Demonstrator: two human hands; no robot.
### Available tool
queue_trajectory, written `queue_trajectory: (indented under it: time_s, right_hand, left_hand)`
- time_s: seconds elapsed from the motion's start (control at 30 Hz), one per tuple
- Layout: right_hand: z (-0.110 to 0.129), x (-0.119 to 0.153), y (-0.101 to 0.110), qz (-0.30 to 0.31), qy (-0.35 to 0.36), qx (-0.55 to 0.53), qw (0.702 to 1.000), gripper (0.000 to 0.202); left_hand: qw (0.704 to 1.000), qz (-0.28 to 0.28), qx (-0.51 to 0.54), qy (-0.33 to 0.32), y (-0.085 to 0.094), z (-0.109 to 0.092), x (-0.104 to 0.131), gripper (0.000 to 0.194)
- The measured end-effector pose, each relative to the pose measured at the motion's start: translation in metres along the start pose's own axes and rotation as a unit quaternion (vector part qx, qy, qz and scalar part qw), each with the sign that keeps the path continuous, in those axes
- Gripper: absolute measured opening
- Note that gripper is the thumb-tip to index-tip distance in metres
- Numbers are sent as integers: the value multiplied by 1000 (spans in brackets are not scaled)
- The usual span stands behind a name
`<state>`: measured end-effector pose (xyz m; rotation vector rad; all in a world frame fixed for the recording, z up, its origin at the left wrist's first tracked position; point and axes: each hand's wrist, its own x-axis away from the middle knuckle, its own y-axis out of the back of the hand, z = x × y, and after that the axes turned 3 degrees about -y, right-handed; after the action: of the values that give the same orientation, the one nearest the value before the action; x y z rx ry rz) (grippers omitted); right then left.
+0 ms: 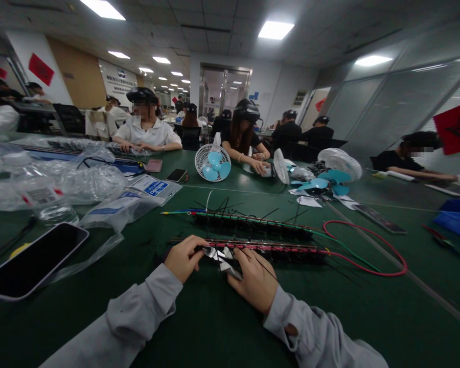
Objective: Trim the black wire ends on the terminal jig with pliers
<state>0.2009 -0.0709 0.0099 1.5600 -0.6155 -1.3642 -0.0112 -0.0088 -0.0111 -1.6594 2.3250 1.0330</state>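
My left hand point(184, 257) pinches one end of a shiny white-and-silver piece point(218, 257), like a crumpled strip; its kind is not clear. Its other end lies under the bent fingers of my right hand point(256, 278), closed on it. Both hands are at the near one of two long dark bundles. Red wires point(291, 248) run along this near bundle point(306, 255), and thin black cable ties point(266, 268) stick out of it. Just behind lies the far bundle point(253, 225), with green wire point(341, 240) along it and upright tie ends.
A phone point(34, 260), a water bottle point(48, 197) and plastic bags point(138, 197) lie to the left. Red cable point(404, 263) loops at right, near a blue tray point(458, 217). Fans point(213, 163) stand across the table, where two co-workers sit point(147, 128).
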Motion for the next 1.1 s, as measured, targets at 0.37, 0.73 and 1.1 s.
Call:
queue_trajectory:
  time_s: [0.37,0.73,1.1]
  right_hand:
    - [4,-1,6,43,11,-6,999,19]
    - [1,0,5,3,24,8,1000,16]
    - [3,1,7,-4,31,5,1000,10]
  left_hand:
    - [1000,1,-20,-8,1,-1,1,17]
    - [1000,1,-17,-26,1,1,0,17]
    - [999,1,-25,-24,2,-1,1,16]
